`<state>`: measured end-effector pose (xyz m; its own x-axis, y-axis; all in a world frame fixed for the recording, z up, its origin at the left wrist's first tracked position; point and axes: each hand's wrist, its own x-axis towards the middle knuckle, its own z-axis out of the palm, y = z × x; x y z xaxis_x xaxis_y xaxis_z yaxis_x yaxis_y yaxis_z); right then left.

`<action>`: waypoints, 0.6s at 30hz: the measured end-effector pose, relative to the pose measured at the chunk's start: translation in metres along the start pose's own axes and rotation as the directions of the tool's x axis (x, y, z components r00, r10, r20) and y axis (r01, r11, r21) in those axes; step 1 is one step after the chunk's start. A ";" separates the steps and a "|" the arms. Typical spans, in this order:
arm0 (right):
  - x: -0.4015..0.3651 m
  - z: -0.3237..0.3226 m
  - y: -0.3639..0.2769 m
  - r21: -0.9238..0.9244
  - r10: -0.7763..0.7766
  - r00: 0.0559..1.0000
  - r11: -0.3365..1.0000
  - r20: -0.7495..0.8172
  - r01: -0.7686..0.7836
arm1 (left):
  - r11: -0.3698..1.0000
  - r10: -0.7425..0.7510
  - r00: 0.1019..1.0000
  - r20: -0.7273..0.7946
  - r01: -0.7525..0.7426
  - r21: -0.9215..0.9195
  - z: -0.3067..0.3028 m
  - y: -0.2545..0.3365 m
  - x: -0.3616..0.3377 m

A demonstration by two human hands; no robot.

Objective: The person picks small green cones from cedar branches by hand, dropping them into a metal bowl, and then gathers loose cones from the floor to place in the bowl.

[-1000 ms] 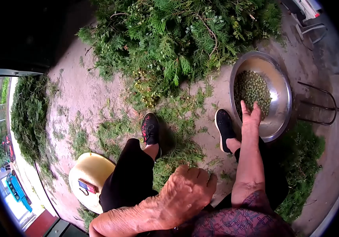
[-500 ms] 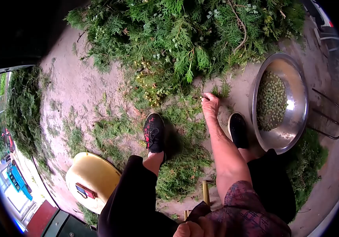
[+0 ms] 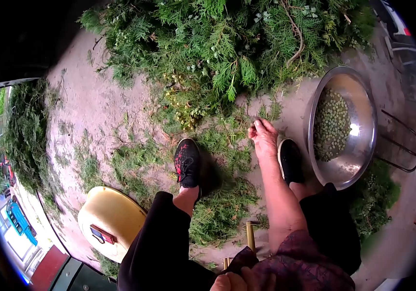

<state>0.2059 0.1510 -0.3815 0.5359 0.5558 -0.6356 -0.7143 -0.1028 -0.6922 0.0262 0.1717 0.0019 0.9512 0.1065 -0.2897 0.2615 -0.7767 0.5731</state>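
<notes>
My right hand [image 3: 264, 138] is raised over the ground between my two shoes, its fingers curled and pressed together. Whatever is in them, if anything, is too small to make out. At the bottom edge my left hand [image 3: 237, 282] rests by my lap with curled fingers, mostly cut off by the frame. Ahead lies a big heap of green conifer branches [image 3: 208, 53] with small pale cones on them. To the right a steel basin [image 3: 346, 167] stands tilted in view, holding many small green cones [image 3: 333, 123].
A yellow upturned basin [image 3: 116, 208] lies at left with a mobile phone [image 3: 102, 234] on it. Loose sprigs [image 3: 222, 208] litter the ground around my shoes [image 3: 187, 162]. A bent metal rod frame [image 3: 406, 145] stands beside the steel basin. More branches [image 3: 28, 136] line the far left.
My right hand has drawn back slightly from the sprigs toward me and to the right, and its wrist has turned. My left hand stays by my lap.
</notes>
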 end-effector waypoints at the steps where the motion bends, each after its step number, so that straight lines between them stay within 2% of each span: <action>1: -0.008 0.002 -0.010 -0.047 -0.049 0.996 0.998 -0.068 0.046 | 1.000 -0.003 1.000 0.000 0.003 -0.002 0.000 0.001 -0.001; 3: -0.021 0.001 -0.033 -0.241 -0.395 0.907 0.904 -0.147 0.354 | 1.000 -0.006 1.000 -0.002 0.006 0.001 0.000 0.004 -0.003; 5: -0.027 -0.014 -0.064 -0.364 -0.597 0.766 0.786 -0.238 0.499 | 1.000 -0.009 1.000 -0.004 0.009 -0.001 0.001 0.007 -0.006; 6: -0.026 -0.029 -0.077 -0.540 -0.713 0.659 0.662 -0.240 0.520 | 1.000 -0.003 1.000 -0.006 0.003 0.007 0.001 0.008 -0.007; 7: -0.027 -0.032 -0.094 -0.744 -0.857 0.499 0.415 -0.127 0.523 | 1.000 0.003 1.000 -0.008 -0.003 0.009 0.001 0.009 -0.008; 8: -0.032 -0.033 -0.105 -0.926 -0.915 0.402 0.173 -0.025 0.337 | 1.000 0.010 1.000 -0.009 -0.009 0.010 0.001 0.010 -0.008; 10: -0.032 -0.025 -0.105 -0.927 -0.928 0.373 0.122 0.020 0.354 | 1.000 0.024 1.000 -0.009 -0.023 0.014 0.001 0.011 -0.009; 12: -0.033 -0.006 -0.083 -0.713 -0.690 0.724 0.522 -0.029 0.469 | 0.999 0.035 0.999 -0.010 -0.034 0.025 0.000 0.010 -0.008; 13: -0.027 0.002 -0.066 -0.734 -0.687 0.714 0.416 0.131 0.536 | 1.000 0.020 1.000 -0.015 -0.020 0.011 0.000 0.010 -0.008; 14: -0.013 0.003 -0.037 -0.681 -0.570 0.803 0.520 0.174 0.516 | 1.000 0.004 1.000 -0.019 -0.004 -0.002 0.001 0.009 -0.008; 15: -0.008 0.014 -0.019 -0.765 -0.525 0.752 0.262 0.398 0.589 | 1.000 -0.011 1.000 -0.024 0.011 -0.015 0.001 0.009 -0.008; 16: -0.004 0.026 0.000 -0.849 -0.362 0.806 0.070 0.468 0.524 | 1.000 -0.009 1.000 -0.023 0.008 -0.005 0.002 0.008 -0.008; 17: 0.002 0.038 0.019 -0.819 -0.329 0.782 0.043 0.529 0.572 | 1.000 -0.005 1.000 -0.023 0.005 0.005 0.002 0.008 -0.008; 18: 0.010 0.060 0.038 -0.797 -0.200 0.772 -0.115 0.603 0.593 | 1.000 -0.003 1.000 -0.021 0.004 0.015 0.002 0.005 -0.007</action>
<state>0.1573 0.2019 -0.3938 0.2850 0.9472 -0.1466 0.7585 -0.3164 -0.5697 0.0201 0.1662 0.0056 0.9535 0.1222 -0.2755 0.2626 -0.7857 0.5601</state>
